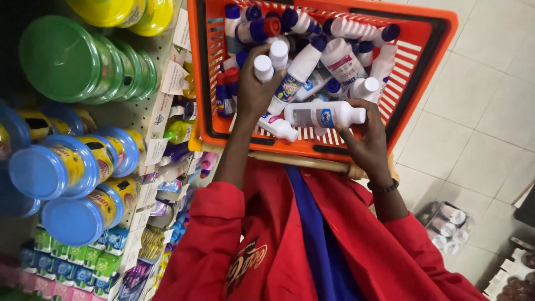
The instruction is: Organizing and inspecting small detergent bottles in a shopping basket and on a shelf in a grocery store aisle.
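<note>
Shelf: running down the left edge of the view, the shelf (146,114) is carrying green-lidded tubs (67,58) and blue-lidded tubs (61,167), with small bottles and packets lower down.
Left hand: the left hand (253,89) is reaching into the orange basket (423,33) near its left wall, fingers closing around 2 white-capped bottles (270,60) standing upright.
Basket: it is holding many white bottles with blue, red and white caps, lying loosely across each other.
Right hand: the right hand (368,142) is gripping 1 white bottle (323,114) lying sideways at the basket's near rim, cap pointing right.
Doing it well: judging by the crowding, gripping each bottle by its body rather than its cap is looking safer, lifting straight up so neighbours are not getting dragged.
Floor: pale tiles are showing at right, with a wrapped pack of cans (448,228).
</note>
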